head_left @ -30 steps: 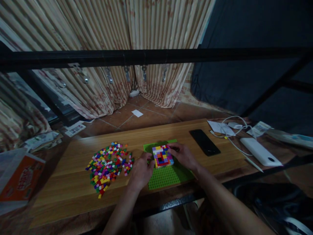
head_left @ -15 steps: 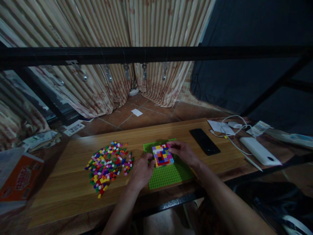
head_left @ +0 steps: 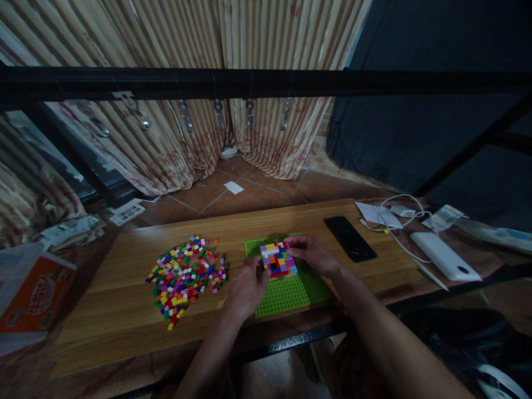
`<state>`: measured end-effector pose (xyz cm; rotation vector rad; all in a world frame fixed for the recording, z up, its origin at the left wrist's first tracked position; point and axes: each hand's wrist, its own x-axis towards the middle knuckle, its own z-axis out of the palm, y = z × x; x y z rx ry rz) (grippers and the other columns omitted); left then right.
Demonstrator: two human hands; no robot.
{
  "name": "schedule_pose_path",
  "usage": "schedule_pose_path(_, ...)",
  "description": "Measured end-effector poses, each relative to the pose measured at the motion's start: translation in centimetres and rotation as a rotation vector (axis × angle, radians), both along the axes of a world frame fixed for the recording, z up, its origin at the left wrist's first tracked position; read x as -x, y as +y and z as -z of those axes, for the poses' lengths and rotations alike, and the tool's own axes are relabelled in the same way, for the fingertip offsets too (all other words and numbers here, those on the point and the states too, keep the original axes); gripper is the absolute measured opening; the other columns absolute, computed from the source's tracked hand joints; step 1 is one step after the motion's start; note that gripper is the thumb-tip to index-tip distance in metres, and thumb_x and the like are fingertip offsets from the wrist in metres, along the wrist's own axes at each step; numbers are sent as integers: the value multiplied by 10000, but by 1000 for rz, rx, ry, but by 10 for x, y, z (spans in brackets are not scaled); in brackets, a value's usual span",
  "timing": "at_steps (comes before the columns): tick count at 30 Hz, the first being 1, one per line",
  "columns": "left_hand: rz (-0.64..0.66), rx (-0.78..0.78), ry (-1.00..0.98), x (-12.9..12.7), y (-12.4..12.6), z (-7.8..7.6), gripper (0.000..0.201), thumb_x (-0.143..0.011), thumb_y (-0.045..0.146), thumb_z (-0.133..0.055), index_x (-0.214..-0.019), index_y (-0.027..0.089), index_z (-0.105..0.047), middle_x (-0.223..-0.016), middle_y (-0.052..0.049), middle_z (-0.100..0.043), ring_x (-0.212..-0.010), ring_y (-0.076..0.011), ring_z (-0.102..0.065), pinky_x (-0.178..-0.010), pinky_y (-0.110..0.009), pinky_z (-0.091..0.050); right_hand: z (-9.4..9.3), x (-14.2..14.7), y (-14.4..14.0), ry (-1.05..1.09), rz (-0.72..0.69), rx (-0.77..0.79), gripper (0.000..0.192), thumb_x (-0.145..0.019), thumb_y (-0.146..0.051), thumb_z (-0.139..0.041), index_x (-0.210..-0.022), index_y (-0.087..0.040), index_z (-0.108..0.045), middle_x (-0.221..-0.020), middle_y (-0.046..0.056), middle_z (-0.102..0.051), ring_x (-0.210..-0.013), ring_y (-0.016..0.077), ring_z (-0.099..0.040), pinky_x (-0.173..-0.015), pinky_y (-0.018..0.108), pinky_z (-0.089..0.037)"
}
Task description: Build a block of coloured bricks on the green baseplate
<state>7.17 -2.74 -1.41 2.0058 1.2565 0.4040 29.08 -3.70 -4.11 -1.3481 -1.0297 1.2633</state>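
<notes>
Left hand [head_left: 248, 288] and right hand [head_left: 315, 256] flank the block square [head_left: 277, 259]; whether either grip is closed on it cannot be determined. The block square sits on a green plate [head_left: 286, 297] upon the counter [head_left: 120, 316]. Loose blocks [head_left: 183, 277] lie left, a phone [head_left: 349, 238] right. Curtains [head_left: 266, 44] hang beyond.

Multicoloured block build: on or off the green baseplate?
On it: the block build sits over the green baseplate, whose studs show in front. Whether it is clipped down cannot be told.
</notes>
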Motion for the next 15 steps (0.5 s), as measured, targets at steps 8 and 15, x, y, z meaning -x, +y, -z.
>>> schedule_pose_path(8, -13, -7, 16, -3, -3, 0, 343, -886, 270, -504, -1194, 145, -585, -1094, -113, -700, -907, -210, -672, -802, -311, -509, -12, -8, 4, -84, -116, 116, 396, -586, -381, -829, -915, -192, -716, -689, -21, -684, -537, 82, -566, -490, 194, -459)
schedule_pose_path(15, 3, 5, 8, -1, -3, -6, 318, -874, 248, -515, -1172, 182, -603, -1063, -77, -712, -876, -191, -676, -792, -296, -511, -7, -10, -2, -41, -112, 97, 450, -615, -393, -812, -1011, -207, -708, -751, -12, -699, -567, 87, -571, -516, 207, -477)
